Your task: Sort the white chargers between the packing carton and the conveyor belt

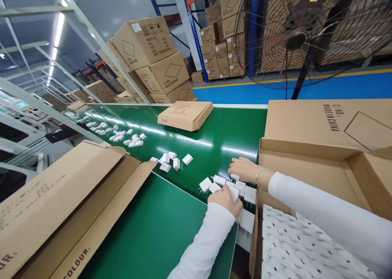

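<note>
White plug-in chargers with metal prongs lie in a cluster [205, 184] on the green conveyor belt [235, 128], close to the open carton at my right. In the middle of this cluster, my left hand [225, 199] is closed around a white charger [234, 193]. Just beyond it, my right hand [245, 169] reaches over the carton's edge, its fingers bent down on another white charger [234, 176]; its fingertips are partly hidden. Inside the open carton [301, 158], many chargers [284, 238] stand packed in rows, prongs upward.
More loose chargers [165, 158] are scattered up the belt. A flat closed carton [185, 113] rests on its far side. At the left, an opened carton [76, 197] borders a green tabletop [147, 230]. Stacked cartons [159, 62] and a large fan [297, 38] stand behind.
</note>
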